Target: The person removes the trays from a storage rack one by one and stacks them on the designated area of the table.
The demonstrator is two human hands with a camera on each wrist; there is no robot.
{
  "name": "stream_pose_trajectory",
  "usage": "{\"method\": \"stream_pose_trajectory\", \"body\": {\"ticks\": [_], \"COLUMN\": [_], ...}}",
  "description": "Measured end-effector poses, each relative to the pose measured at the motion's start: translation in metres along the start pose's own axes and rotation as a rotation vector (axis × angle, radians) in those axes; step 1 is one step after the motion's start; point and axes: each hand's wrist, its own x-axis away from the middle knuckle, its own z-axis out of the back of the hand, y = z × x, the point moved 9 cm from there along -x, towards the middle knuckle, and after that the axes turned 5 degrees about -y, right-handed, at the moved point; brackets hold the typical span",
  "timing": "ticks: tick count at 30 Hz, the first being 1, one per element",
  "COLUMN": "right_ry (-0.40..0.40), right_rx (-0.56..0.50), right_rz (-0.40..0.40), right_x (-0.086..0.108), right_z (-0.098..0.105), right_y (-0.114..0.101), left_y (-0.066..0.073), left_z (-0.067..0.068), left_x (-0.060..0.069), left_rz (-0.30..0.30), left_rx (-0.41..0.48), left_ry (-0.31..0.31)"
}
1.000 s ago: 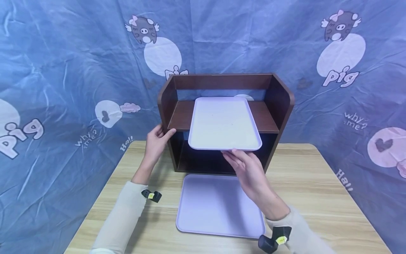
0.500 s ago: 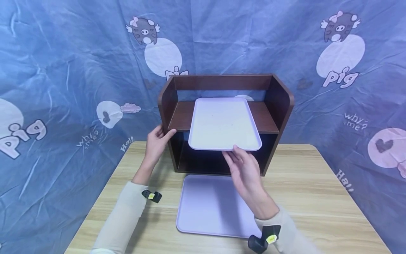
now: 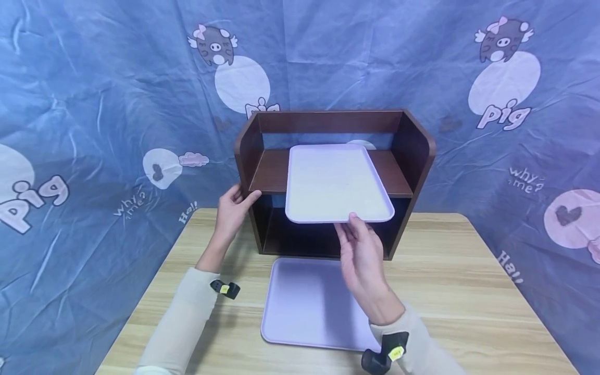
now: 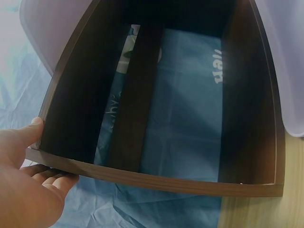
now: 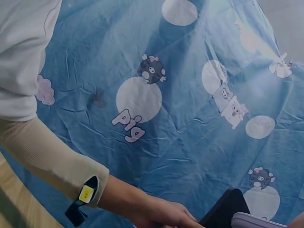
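Note:
A dark brown two-tier shelf (image 3: 323,122) stands on the table in the head view. My left hand (image 3: 230,209) grips its left side panel near the middle board; in the left wrist view the thumb (image 4: 29,133) lies inside the panel and the fingers outside. A pale lilac tray (image 3: 336,182) lies on the middle board, its front end jutting past the board's edge. My right hand (image 3: 363,255) pinches that front edge, thumb on top and fingers underneath. In the right wrist view only a bit of this tray (image 5: 256,221) shows at the bottom.
A second lilac tray (image 3: 300,307) lies on the wooden table (image 3: 459,291) in front of the shelf, partly covered by my right forearm. A blue printed cloth (image 3: 117,104) hangs behind and at both sides.
The upper tray has shifted slightly to the right. My right wrist and forearm have swung left, the fingers keeping to the tray's edge. My left hand stays in place.

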Motion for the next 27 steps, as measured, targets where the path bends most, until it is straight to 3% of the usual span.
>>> {"method": "stream_pose_trajectory", "body": {"ticks": [8, 17, 27], "right_ry": [0.044, 0.087, 0.106], "right_rx": [0.001, 0.037, -0.021], "right_rz": [-0.011, 0.052, 0.088], "right_x": [0.000, 0.000, -0.004], "right_z": [0.003, 0.014, 0.020], "right_y": [-0.004, -0.019, -0.032], "left_y": [0.000, 0.001, 0.001], "left_z": [0.000, 0.000, 0.001], "left_x": [0.001, 0.000, 0.000], "left_rz": [0.001, -0.007, -0.012], "left_rx": [-0.007, -0.014, -0.012], "left_ry": [-0.001, 0.001, 0.008]}}
